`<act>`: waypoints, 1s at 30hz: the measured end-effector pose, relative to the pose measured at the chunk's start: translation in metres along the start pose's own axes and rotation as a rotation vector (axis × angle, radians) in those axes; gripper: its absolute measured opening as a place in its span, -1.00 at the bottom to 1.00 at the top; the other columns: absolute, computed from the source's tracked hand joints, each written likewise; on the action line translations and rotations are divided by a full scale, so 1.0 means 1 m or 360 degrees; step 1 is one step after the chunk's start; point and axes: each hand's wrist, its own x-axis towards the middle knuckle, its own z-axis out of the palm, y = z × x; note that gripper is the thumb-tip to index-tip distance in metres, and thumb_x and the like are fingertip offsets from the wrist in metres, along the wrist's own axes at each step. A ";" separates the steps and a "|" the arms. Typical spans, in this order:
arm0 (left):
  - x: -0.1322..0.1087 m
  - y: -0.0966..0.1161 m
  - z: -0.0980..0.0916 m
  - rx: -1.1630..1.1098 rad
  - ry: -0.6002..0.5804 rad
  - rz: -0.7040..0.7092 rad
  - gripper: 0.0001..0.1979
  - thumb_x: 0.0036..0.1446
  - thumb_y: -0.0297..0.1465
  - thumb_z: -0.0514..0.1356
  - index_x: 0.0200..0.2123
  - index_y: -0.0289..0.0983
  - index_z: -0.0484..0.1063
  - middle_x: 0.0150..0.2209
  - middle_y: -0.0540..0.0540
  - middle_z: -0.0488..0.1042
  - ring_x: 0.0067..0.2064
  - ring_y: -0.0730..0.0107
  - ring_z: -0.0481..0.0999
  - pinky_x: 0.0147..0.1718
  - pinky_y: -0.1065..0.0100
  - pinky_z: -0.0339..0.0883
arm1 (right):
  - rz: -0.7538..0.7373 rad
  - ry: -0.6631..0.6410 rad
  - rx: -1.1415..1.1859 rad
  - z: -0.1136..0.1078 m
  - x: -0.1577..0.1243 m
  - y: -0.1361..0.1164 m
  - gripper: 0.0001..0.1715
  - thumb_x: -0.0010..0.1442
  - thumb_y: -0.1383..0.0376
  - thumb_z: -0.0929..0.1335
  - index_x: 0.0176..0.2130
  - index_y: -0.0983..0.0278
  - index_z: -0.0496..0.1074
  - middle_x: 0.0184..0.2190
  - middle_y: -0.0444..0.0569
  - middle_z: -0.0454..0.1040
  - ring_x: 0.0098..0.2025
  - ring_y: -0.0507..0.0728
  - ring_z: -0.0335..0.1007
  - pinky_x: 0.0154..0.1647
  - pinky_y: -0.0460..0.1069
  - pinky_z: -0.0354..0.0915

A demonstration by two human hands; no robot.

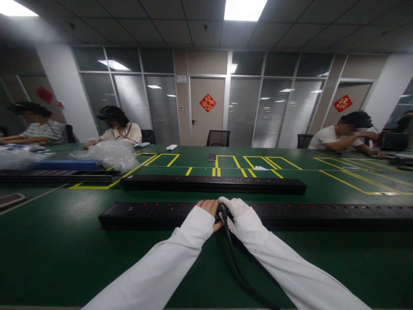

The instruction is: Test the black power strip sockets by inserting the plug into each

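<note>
A long black power strip [135, 216] with a row of sockets and small red marks lies crosswise on the green table in front of me. My left hand [209, 209], bare, grips the strip near its middle, fingers over the top and thumb low on the near side. Right beside it, my right hand [237, 207] in a white glove is closed around a black plug [223, 208] at the strip. Whether the plug's pins sit in a socket is hidden. From the plug a thick black cable [237, 262] runs down toward the table's near edge.
A second black power strip [213, 184] lies parallel behind the first. At the left are clear plastic wrapping [111, 155], a blue long piece [67, 165] and a phone [11, 199]. Another phone [212, 157] lies farther back among yellow tape lines. Several people sit around the table.
</note>
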 end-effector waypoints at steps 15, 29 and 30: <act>0.000 -0.001 0.000 0.0009 -0.0016 0.0000 -0.50 0.05 -0.27 0.10 0.02 -0.44 0.21 -0.09 -0.30 0.40 -0.02 0.04 0.35 -0.08 0.09 0.22 | -0.0012 -0.0017 -0.0024 0.004 -0.001 0.005 -0.41 0.17 0.29 0.21 0.18 0.28 0.09 -0.19 0.05 0.32 -0.18 0.16 0.18 -0.16 0.03 0.20; 0.000 0.000 -0.003 -0.0004 -0.0013 0.0000 -0.50 0.05 -0.27 0.10 0.02 -0.44 0.21 -0.09 -0.30 0.39 -0.03 0.04 0.34 -0.08 0.09 0.22 | -0.0005 -0.0016 0.0006 0.001 0.000 0.002 -0.44 0.17 0.29 0.21 0.17 0.26 0.11 -0.19 0.05 0.33 -0.18 0.16 0.20 -0.16 0.04 0.22; 0.000 0.001 -0.003 -0.0005 -0.0016 -0.0003 -0.50 0.05 -0.27 0.11 0.02 -0.44 0.21 -0.09 -0.31 0.39 -0.03 0.03 0.34 -0.08 0.09 0.22 | -0.0006 -0.0017 0.0006 0.001 0.000 0.003 -0.44 0.18 0.29 0.21 0.17 0.26 0.11 -0.19 0.05 0.33 -0.18 0.16 0.20 -0.16 0.04 0.22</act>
